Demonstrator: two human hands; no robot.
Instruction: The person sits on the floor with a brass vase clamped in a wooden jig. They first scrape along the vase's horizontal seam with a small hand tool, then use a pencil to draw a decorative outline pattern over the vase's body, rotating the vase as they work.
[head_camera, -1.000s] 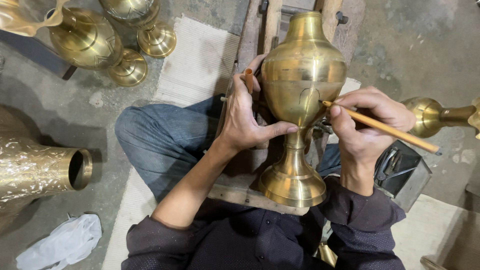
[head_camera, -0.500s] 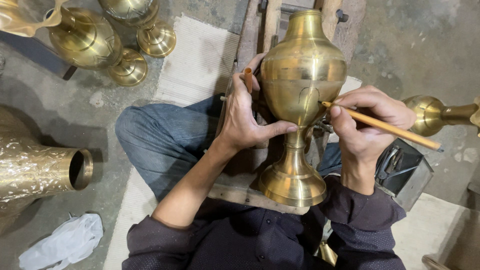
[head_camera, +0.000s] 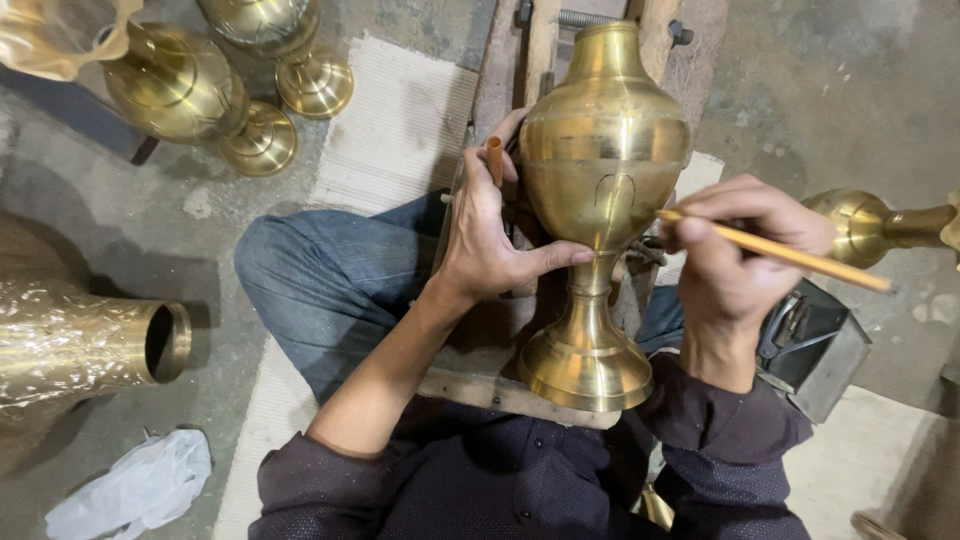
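1. Brass vase (head_camera: 600, 180) stands upright at the middle, on a wooden board (head_camera: 480, 392).
2. At nine o'clock of it, the left hand (head_camera: 490, 235) wraps its side, thumb under the belly.
3. At three o'clock, the right hand (head_camera: 735, 250) pinches a thin yellow stick (head_camera: 790, 255), tip touching the vase.
4. Far off at eleven o'clock sit more brass vases (head_camera: 180, 85).

— What is the person wearing on top?

— A dark, purplish-black shirt (head_camera: 520, 480) with a fine pale dot pattern and small dark buttons down the front. The sleeves are sitting pushed up, the left one (head_camera: 330, 480) to about the elbow, the right one (head_camera: 740, 420) bunching near the wrist.

— And below?

— Blue jeans (head_camera: 330, 280), faded and creasing at the knee. Both hands, left (head_camera: 490, 240) and right (head_camera: 735, 255), are showing bare, with no gloves or rings visible.
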